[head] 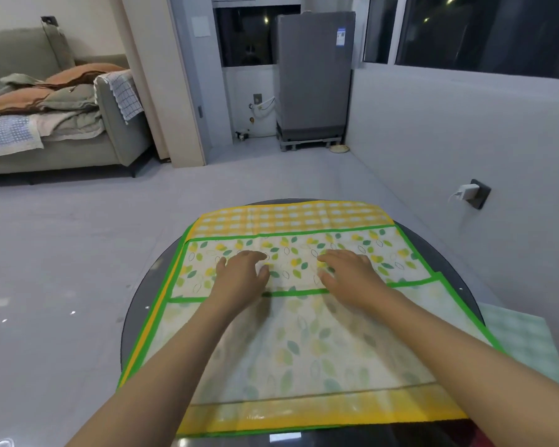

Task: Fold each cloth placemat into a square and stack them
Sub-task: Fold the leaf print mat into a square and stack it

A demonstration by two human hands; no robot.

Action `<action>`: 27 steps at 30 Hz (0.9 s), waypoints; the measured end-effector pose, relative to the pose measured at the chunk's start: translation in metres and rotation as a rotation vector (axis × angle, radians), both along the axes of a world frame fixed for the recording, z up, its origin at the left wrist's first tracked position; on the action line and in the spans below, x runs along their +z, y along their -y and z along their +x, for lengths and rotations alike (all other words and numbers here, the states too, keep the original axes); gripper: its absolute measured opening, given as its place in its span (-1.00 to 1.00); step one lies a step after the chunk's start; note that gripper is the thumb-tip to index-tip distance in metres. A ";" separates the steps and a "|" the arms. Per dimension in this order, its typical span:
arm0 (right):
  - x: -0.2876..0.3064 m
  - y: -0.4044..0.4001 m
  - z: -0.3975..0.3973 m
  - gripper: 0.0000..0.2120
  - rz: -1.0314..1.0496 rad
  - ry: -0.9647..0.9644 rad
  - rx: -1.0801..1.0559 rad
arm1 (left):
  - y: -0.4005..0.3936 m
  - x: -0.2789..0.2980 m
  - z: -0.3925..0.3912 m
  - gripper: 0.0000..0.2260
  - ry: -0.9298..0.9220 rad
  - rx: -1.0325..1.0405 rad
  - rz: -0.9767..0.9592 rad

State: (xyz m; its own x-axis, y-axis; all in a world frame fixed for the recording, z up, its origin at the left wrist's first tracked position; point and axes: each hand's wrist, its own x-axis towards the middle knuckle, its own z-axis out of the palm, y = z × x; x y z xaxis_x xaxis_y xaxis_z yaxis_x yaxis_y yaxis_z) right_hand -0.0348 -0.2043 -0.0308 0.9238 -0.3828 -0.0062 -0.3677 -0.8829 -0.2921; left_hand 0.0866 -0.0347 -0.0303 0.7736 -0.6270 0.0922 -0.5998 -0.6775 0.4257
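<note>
— Green-edged cloth, leaf print: where does that placemat [304, 343] lie?

— Centre of the frame, on a round dark glossy surface [142, 285], its far part folded over toward the viewer. A yellow checked placemat [291, 217] shows beneath, mostly hidden.

— And the hands?

— Left hand [244, 274] and right hand [346, 272] rest side by side on the folded flap, fingers loosely spread, pinching nothing.

— Anything cut off?

— A pale green cloth [523, 340] at the lower right runs out of frame.
</note>
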 end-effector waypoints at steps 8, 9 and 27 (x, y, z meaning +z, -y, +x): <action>-0.015 0.063 0.061 -0.64 -0.017 0.066 -0.140 | 0.061 -0.017 0.061 -0.70 -0.002 0.124 -0.053; -0.018 0.070 0.067 -0.65 -0.024 0.078 -0.141 | 0.065 -0.019 0.070 -0.70 0.013 0.127 -0.048; -0.034 0.102 0.099 -0.91 -0.018 0.260 -0.301 | 0.072 -0.030 0.102 -0.91 0.186 0.172 -0.365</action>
